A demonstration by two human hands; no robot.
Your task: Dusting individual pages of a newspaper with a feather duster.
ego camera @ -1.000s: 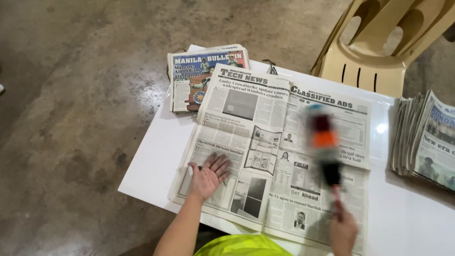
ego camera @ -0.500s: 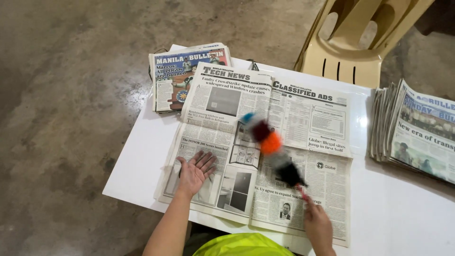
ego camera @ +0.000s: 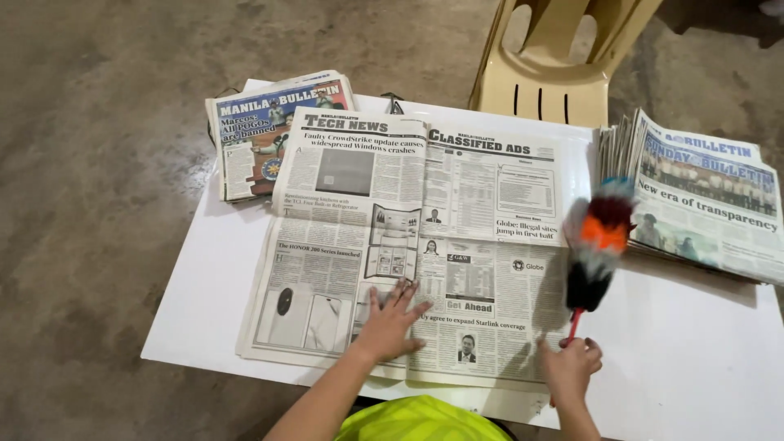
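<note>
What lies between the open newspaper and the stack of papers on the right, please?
In the head view, bare white table, with the duster head held over that gap, its tip overlapping the stack.

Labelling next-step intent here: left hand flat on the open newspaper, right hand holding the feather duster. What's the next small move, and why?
Probably sweep the feather duster leftward across the open newspaper. Its head hangs over the sheet's right edge, the right hand has the red handle in its grip, and the left hand lies flat near the centre fold, pinning the sheet to the white table. Most of the page lies to its left.
</note>
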